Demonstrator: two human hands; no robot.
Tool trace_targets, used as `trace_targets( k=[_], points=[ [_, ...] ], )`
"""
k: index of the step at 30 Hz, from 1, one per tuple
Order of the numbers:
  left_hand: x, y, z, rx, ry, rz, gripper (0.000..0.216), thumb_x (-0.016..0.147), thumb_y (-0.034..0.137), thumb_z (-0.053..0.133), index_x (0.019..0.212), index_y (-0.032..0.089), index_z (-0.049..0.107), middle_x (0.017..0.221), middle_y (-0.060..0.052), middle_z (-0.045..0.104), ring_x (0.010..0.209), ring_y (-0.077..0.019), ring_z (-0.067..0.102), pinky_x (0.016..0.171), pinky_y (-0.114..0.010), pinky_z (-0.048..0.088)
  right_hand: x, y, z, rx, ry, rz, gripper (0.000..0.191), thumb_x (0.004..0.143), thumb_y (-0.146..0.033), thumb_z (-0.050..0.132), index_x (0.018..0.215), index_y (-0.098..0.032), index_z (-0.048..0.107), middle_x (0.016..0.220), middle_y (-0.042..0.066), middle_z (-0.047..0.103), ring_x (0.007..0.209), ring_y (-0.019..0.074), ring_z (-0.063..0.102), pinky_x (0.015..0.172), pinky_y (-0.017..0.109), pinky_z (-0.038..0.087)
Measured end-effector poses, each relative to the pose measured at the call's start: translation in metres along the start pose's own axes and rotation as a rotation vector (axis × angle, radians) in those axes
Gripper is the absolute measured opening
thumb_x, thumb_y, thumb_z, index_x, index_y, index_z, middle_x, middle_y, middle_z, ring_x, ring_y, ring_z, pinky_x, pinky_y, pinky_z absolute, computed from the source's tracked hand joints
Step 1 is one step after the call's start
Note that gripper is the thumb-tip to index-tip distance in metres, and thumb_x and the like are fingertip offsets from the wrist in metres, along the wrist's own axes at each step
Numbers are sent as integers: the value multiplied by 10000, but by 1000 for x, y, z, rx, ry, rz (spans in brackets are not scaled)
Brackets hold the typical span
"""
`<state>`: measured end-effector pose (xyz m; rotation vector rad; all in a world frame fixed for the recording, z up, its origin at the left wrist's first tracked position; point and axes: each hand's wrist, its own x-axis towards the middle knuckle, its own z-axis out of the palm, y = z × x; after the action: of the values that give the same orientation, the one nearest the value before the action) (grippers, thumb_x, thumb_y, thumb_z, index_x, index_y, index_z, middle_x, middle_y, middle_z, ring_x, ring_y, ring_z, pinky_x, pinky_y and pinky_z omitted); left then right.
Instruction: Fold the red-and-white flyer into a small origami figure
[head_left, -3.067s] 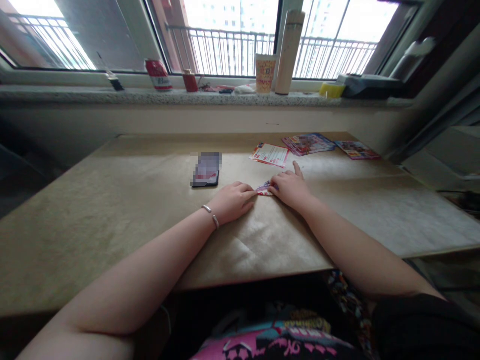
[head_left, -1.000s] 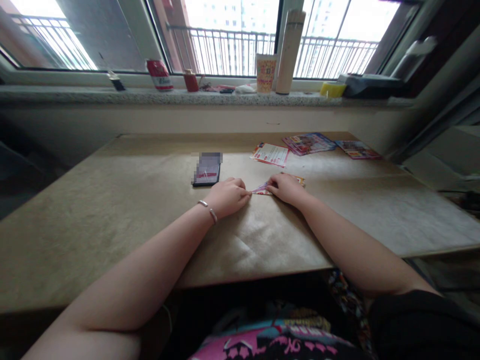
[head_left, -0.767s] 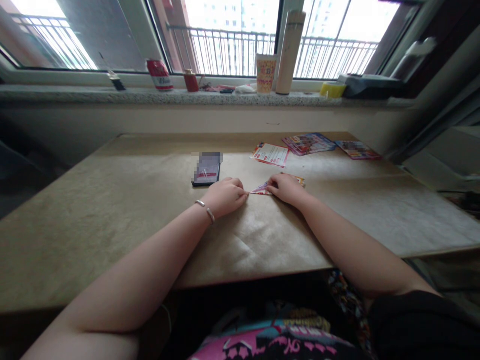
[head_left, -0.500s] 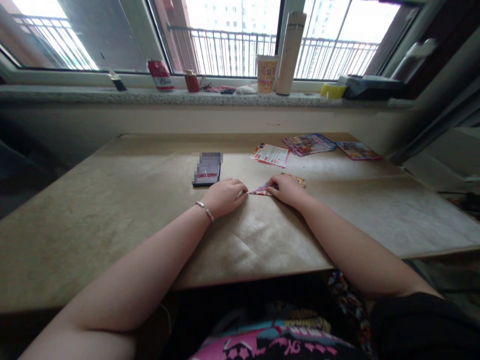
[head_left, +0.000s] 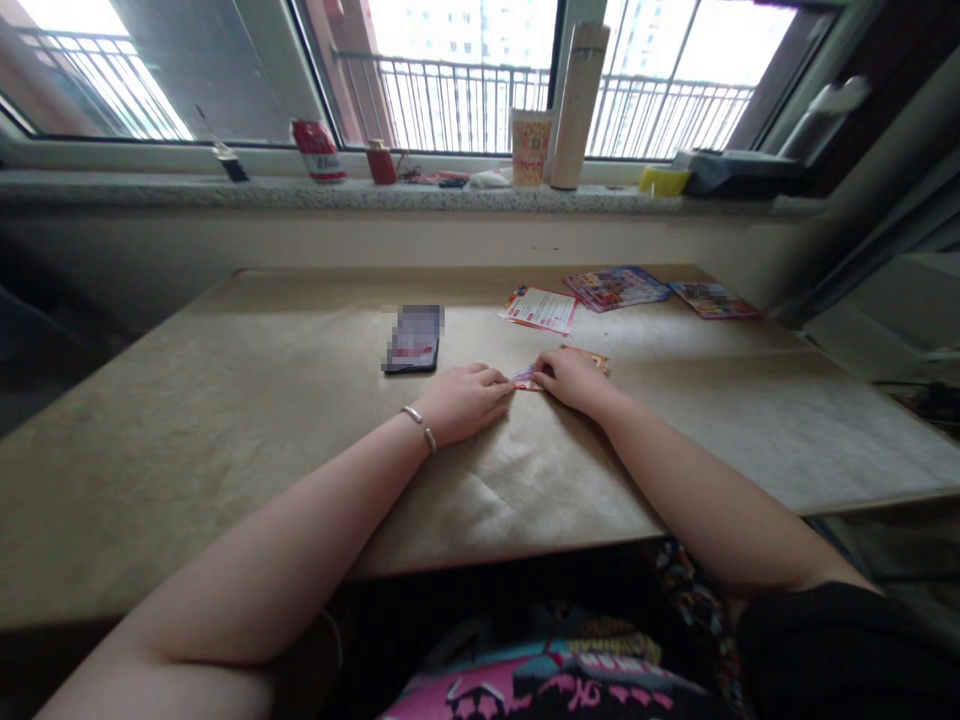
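A colourful folded piece of printed paper (head_left: 525, 379) lies on the table, mostly covered by my hands. My left hand (head_left: 469, 402), with a silver bangle at its wrist, rests nearly flat, its stretched fingertips over the paper's left tip. From the right, my right hand (head_left: 571, 378) bends its fingers down and presses thumb and fingertips on the paper. An orange-yellow edge of the paper shows behind the right knuckles. Just beyond the left hand lies a phone (head_left: 415, 340), its screen blurred out.
Past the right hand lie a white printed sheet (head_left: 541, 309), a stack of colourful cards (head_left: 615, 288) and another card pile (head_left: 716, 300). On the windowsill (head_left: 420, 196) stand a red can (head_left: 318, 150), a patterned cup (head_left: 530, 150) and a tall bottle (head_left: 579, 110).
My left hand has slid right and its fingers have stretched out over the paper's left tip. The right hand has stayed in place on the paper.
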<state>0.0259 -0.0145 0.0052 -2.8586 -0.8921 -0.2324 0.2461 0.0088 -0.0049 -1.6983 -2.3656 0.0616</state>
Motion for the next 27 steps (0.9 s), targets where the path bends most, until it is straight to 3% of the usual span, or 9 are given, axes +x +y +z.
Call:
trace_targets(
  k=[11,21,27],
  points=[
    [0,7,-2,39,-36,-50,377,928,375,482,1230,177,585,1158,-80,629,1046,-227,565,904,-343,475,1,0,0,5,-17,10,206,860,-360,559,899,-212,695,925,66,731,904,226,632,763,309,430],
    [0,4,-9,22,-49,-141,304,914,365,464,1042,227,702,1078,-61,666,966,-220,610,834,-347,476,-1,0,1,34,0,13,179,850,-356,585,877,-212,688,909,62,722,887,207,619,762,299,420],
    [-1,2,-7,2,-30,-127,314,919,347,444,1036,216,705,1080,-54,674,958,-215,616,846,-347,491,-4,2,2,37,68,-48,169,846,-335,589,880,-203,690,912,65,702,877,204,596,772,307,412]
  ],
)
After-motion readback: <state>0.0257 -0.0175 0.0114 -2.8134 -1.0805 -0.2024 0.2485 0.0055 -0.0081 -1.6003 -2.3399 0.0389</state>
